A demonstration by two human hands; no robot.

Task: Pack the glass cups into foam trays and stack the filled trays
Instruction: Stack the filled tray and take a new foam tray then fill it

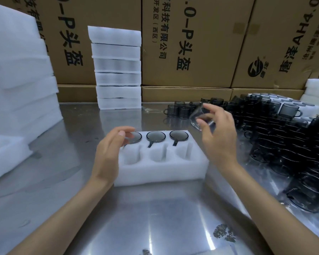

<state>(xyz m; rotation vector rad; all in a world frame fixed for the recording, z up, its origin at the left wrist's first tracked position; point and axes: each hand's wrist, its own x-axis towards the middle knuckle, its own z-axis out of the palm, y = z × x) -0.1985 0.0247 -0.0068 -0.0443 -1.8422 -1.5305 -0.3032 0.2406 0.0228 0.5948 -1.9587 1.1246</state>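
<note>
A white foam tray [160, 168] holds three smoky glass cups [156, 136] in its far row; near pockets empty.

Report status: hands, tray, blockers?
Right hand holding a glass cup; left hand open at foam tray. Far row filled, near row empty. Nothing blocking.

I saw two bare forearms reaching in from the bottom edge, no sleeves, gloves, watch or rings on either. The left hand [111, 150] and right hand [218, 138] both showed slim fingers with short, plain, unpainted nails.
</note>
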